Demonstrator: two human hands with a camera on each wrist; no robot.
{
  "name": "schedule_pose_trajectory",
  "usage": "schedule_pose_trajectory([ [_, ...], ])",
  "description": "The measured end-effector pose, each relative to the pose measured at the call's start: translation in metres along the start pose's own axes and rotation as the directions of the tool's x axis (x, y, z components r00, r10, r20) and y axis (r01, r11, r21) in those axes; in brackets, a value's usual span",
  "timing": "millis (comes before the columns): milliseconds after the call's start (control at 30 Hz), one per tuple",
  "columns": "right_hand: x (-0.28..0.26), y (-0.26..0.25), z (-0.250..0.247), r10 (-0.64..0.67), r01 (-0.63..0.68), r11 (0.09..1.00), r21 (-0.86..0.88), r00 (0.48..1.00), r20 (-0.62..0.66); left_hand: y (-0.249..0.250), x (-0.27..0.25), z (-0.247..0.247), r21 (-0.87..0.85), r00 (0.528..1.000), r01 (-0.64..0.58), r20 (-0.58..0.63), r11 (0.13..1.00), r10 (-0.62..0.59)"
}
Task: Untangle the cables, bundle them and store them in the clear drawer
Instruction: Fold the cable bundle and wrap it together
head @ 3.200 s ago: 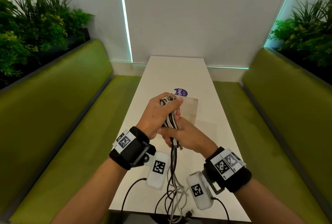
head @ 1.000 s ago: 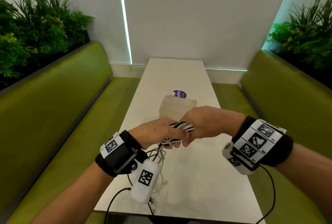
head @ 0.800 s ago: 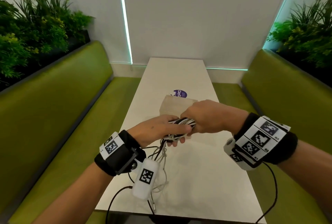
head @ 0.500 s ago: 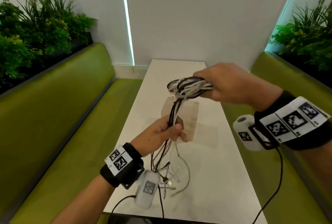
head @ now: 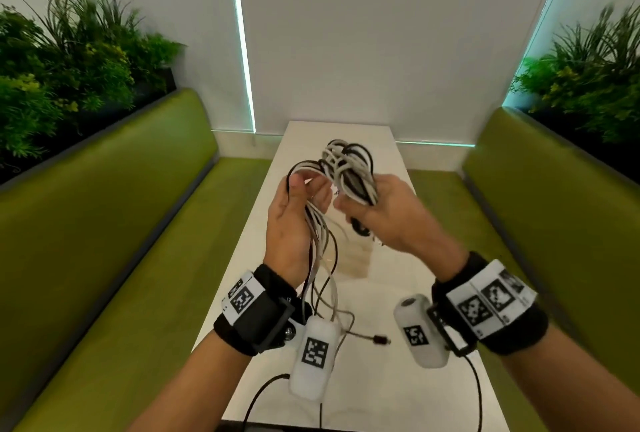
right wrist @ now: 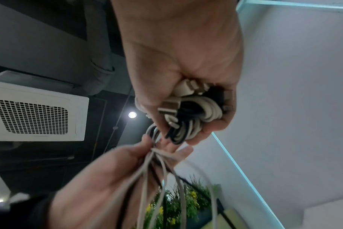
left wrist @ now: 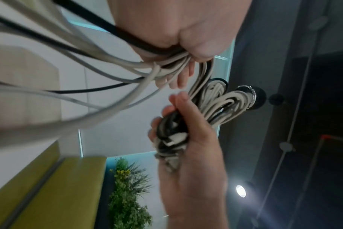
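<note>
Both hands are raised above the white table (head: 398, 379), holding black and white cables. My right hand (head: 367, 199) grips the coiled bundle (head: 346, 168), whose loops stick up past the fingers. In the right wrist view this hand (right wrist: 186, 127) is wrapped round the coil (right wrist: 192, 117) and several plugs. My left hand (head: 308, 189) pinches the loose strands (head: 318, 234) just left of the coil. They trail down past my wrist to the table. The left wrist view shows the left thumb and fingers (left wrist: 178, 62) closed on those strands (left wrist: 127, 69). The clear drawer (head: 356, 258) sits on the table below the hands.
A loose cable end with a plug (head: 381, 340) lies on the table near its front edge. Green benches (head: 121, 224) run along both sides of the narrow table. Plants (head: 62, 61) stand behind the benches. A white wall closes the far end.
The hands lifted the cables off the table. In the last half second the right hand came down with the coil and the left hand rose, so they are now side by side.
</note>
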State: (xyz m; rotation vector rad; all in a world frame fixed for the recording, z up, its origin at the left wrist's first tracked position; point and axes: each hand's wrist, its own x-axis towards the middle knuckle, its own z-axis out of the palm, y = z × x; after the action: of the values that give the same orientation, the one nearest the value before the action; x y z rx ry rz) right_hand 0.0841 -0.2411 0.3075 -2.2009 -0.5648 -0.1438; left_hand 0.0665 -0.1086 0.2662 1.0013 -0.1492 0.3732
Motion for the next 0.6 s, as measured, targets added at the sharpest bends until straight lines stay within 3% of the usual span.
schedule_pose_trajectory([
  [100,-0.006,0.002,0.019,-0.002,-0.01,0.993,0.114,0.995,0.104,0.0,-0.005,0.001,-0.034,0.996,0.069,-0.062,0.997,-0.071],
  [200,-0.008,0.005,0.03,0.017,-0.036,0.989,0.141,0.991,0.13,0.002,-0.007,0.003,-0.173,0.976,0.177,-0.094,0.969,-0.195],
  [367,-0.007,-0.002,0.028,0.014,-0.033,0.993,0.117,0.986,0.164,0.002,-0.007,-0.001,-0.241,0.962,0.261,-0.022,0.935,-0.274],
  [500,-0.006,0.003,0.032,0.075,-0.11,0.975,0.192,0.981,0.179,0.002,-0.002,-0.005,-0.069,0.951,0.305,0.073,0.95,-0.3],
  [600,-0.007,0.007,0.032,0.085,-0.117,0.961,0.249,0.987,0.136,0.006,0.003,-0.012,0.22,0.953,0.19,0.192,0.957,-0.233],
])
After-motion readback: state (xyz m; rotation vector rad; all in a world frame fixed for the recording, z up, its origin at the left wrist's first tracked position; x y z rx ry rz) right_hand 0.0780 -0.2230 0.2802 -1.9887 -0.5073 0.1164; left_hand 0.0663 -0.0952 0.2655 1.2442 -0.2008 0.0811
